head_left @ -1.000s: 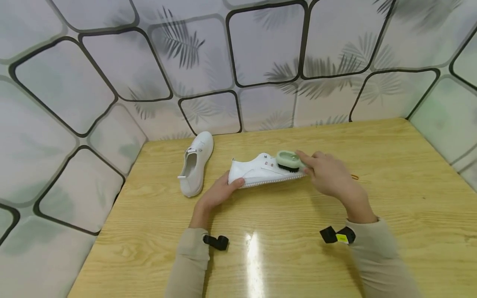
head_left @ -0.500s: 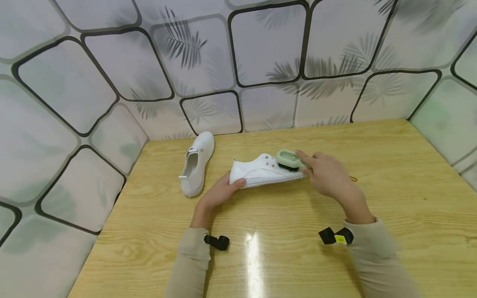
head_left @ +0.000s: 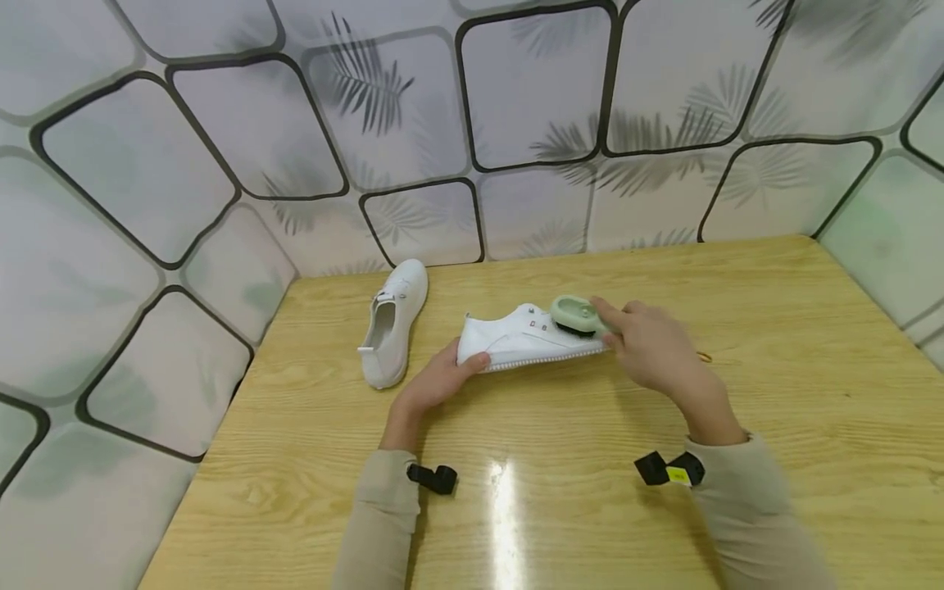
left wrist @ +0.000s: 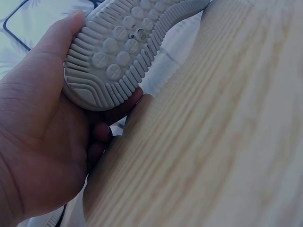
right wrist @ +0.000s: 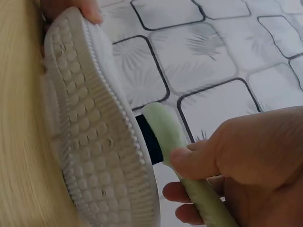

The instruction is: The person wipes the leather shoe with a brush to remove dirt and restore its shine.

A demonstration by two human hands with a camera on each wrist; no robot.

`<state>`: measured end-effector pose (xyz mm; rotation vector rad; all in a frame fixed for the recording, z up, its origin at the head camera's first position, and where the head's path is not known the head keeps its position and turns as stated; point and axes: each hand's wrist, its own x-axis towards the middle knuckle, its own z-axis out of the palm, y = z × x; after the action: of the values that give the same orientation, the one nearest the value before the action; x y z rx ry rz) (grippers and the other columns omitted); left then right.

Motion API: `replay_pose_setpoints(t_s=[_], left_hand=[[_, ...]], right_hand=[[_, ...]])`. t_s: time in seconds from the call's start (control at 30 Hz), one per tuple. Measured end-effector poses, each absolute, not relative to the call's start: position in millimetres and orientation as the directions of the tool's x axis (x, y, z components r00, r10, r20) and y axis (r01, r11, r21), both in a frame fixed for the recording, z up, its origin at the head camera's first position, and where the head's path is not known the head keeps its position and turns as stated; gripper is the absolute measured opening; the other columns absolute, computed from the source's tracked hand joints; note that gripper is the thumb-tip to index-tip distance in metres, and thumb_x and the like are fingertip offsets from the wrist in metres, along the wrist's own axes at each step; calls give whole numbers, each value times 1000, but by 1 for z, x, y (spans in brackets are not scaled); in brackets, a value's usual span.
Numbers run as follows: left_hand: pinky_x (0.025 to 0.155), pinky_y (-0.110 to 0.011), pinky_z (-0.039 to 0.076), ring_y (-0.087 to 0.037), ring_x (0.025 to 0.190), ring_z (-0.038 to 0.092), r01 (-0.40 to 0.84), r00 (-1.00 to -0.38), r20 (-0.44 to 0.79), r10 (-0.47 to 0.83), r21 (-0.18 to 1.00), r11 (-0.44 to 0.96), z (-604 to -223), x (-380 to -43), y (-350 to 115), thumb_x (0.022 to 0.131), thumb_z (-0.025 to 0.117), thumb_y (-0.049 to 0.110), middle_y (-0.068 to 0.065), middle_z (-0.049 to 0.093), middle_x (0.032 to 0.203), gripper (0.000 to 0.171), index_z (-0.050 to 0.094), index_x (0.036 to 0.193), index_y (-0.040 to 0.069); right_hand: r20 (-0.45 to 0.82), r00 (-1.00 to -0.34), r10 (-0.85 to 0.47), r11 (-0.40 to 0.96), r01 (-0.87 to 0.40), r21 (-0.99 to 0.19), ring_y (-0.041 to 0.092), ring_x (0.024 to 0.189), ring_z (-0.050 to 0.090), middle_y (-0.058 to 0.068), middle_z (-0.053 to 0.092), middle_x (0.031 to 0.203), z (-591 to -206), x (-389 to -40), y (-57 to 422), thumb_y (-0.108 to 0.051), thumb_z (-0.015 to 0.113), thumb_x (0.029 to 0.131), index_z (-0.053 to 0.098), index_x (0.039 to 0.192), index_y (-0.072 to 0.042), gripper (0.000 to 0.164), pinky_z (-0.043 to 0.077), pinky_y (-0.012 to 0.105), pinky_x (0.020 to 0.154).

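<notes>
A white shoe (head_left: 501, 340) is tipped on its side, its studded sole (left wrist: 123, 42) turned toward the person. My left hand (head_left: 441, 378) grips it by the heel, thumb along the sole edge. In my right hand (head_left: 652, 348) is a pale green shoe brush (head_left: 574, 313), held by its handle (right wrist: 203, 198) with the index finger laid over the back. Its dark bristles (right wrist: 149, 140) press against the shoe's upper near the toe. The toe end is partly hidden behind the right hand in the head view.
A second white shoe (head_left: 394, 324) stands upright on the wooden table (head_left: 575, 492), left of the left hand. A small orange loop (head_left: 705, 357) shows just beyond the right wrist. Patterned walls (head_left: 538, 90) border the table at the back and sides.
The brush stays on the toe area of the shoe, its head shifting only slightly. Both hands keep their hold; the whole head view drifts a little.
</notes>
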<state>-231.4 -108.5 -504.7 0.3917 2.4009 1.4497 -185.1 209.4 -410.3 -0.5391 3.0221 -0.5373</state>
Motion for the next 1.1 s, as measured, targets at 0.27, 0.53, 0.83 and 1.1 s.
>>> replay_pose_setpoints(t_s=[0.27, 0.53, 0.83, 1.1], left_hand=[[115, -45, 31, -25, 135, 44, 90, -914, -112, 389, 881, 465, -504, -233, -110, 97, 58, 52, -13, 47, 148, 73, 36, 152, 8], [114, -46, 33, -25, 133, 45, 80, -918, -121, 376, 875, 478, -505, -234, -112, 97, 57, 52, -14, 49, 146, 73, 37, 150, 6], [113, -45, 33, -25, 133, 46, 103, -910, -116, 398, 867, 487, -504, -235, -111, 97, 56, 53, -15, 49, 145, 73, 38, 149, 5], [113, -47, 33, -27, 133, 45, 86, -915, -126, 383, 867, 492, -504, -233, -110, 98, 56, 50, -16, 48, 146, 71, 37, 149, 4]], right_hand=[[-17, -905, -425, 815, -374, -443, 23, 74, 48, 20, 57, 101, -404, -180, 218, -11, 53, 102, 37, 153, -6, 53, 42, 37, 63], [64, -905, -420, 827, -411, -385, 27, 79, 52, 22, 60, 102, -412, -188, 207, -13, 53, 102, 37, 152, -5, 53, 45, 43, 68], [-8, -908, -419, 805, -368, -465, 26, 84, 53, 20, 58, 108, -412, -186, 226, -14, 51, 104, 33, 155, -8, 55, 46, 44, 74], [36, -878, -477, 770, -438, -464, 24, 82, 50, 18, 58, 102, -413, -189, 220, -12, 53, 103, 36, 153, -5, 54, 43, 41, 72]])
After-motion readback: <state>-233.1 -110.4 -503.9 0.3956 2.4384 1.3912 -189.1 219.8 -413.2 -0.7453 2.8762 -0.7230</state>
